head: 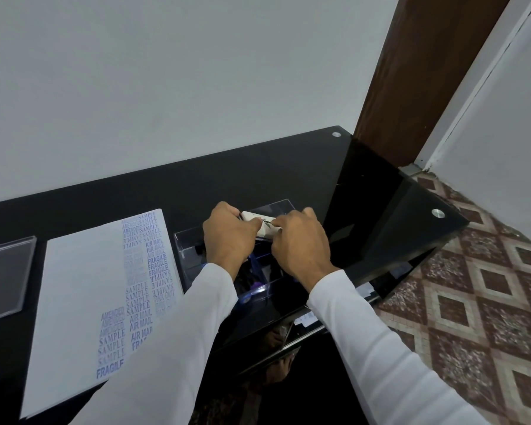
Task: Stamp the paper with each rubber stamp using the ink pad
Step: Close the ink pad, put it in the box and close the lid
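Left hand and right hand both pinch a white stamp, probably; label half-covered, clear box contents hidden by wrists

The black glass table carries stamped paper, a clear compartmented box and a clear lid.

Both arms in white sleeves reached forward toward twelve o'clock, hands close together, backs up. The left hand curled its fingers in a grip on one end of a small white object; the right hand pinched its other end.
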A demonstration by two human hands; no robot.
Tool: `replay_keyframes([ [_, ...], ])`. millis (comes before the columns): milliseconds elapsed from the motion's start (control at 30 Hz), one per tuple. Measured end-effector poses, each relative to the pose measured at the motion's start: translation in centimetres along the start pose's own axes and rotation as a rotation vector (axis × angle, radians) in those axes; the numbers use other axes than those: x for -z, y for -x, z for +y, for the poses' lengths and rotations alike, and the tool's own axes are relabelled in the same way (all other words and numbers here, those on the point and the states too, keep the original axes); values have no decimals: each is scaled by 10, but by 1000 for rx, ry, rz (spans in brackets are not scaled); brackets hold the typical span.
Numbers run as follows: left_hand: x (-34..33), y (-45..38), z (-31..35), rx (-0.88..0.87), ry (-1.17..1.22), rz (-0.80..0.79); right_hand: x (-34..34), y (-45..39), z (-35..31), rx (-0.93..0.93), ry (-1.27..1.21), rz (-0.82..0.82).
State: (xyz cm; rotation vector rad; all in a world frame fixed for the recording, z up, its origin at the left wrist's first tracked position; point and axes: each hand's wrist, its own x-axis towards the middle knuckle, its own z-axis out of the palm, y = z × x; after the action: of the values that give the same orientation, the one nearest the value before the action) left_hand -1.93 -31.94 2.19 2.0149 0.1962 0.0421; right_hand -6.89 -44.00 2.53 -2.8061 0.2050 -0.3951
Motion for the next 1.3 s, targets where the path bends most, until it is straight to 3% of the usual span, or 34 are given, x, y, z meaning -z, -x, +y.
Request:
replay_keyframes([
  [400, 0, 7, 1, -22, -57, 33, -1, -5, 9, 20, -83, -113],
  [867, -3, 15, -5, -181, -386, 25, -6, -3, 12, 23, 6, -82],
  [1133, 0, 24, 1, -246, -700, -88, -9, 2, 12, 60, 70, -39],
  [1300, 4, 20, -2, -316, -747, -144, -9, 3, 12, 63, 72, -30],
])
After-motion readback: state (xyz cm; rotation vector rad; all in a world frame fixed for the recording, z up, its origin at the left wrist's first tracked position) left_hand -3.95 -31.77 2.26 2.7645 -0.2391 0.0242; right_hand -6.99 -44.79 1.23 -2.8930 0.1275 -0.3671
